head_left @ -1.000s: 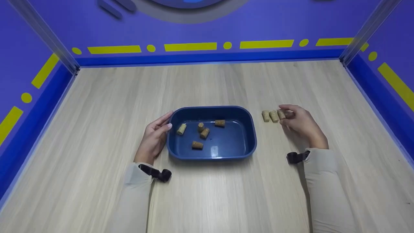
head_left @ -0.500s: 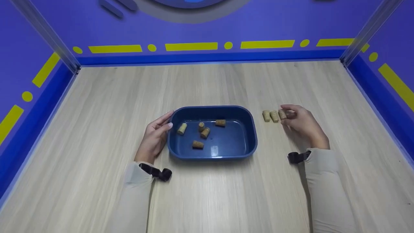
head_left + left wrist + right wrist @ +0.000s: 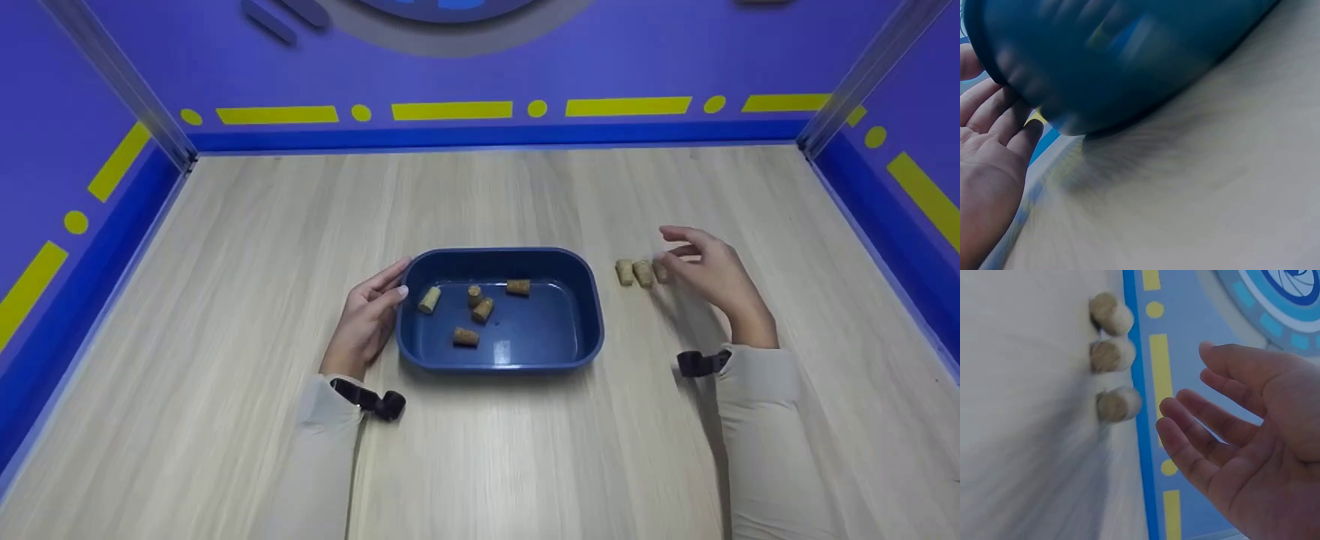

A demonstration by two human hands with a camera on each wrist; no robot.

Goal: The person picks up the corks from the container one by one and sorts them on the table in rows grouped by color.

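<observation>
A blue rectangular tub (image 3: 536, 319) with rounded corners stands on the table. Inside it lie several cork stoppers (image 3: 466, 337), some brown and one paler. My left hand (image 3: 366, 326) holds the tub at its left end, thumb at the rim and fingers against the outer wall, as the left wrist view also shows. To the tub's right, three tapered pale corks (image 3: 643, 273) stand in a row. Just right of and above the row, my right hand (image 3: 712, 274) has loosely spread fingers. In the right wrist view a gap separates its fingers from the nearest cork (image 3: 1119, 405).
The pale wood table (image 3: 480, 450) is enclosed by purple-blue panels (image 3: 465, 82) at the back and both sides. Each wrist carries a black strapped-on camera, such as the right one (image 3: 701, 364). Both wrist views are partly blurred.
My right hand has let go of the rightmost cork in the row and risen away from it with fingers spread. The left hand still holds the tub; the head view has shifted slightly.
</observation>
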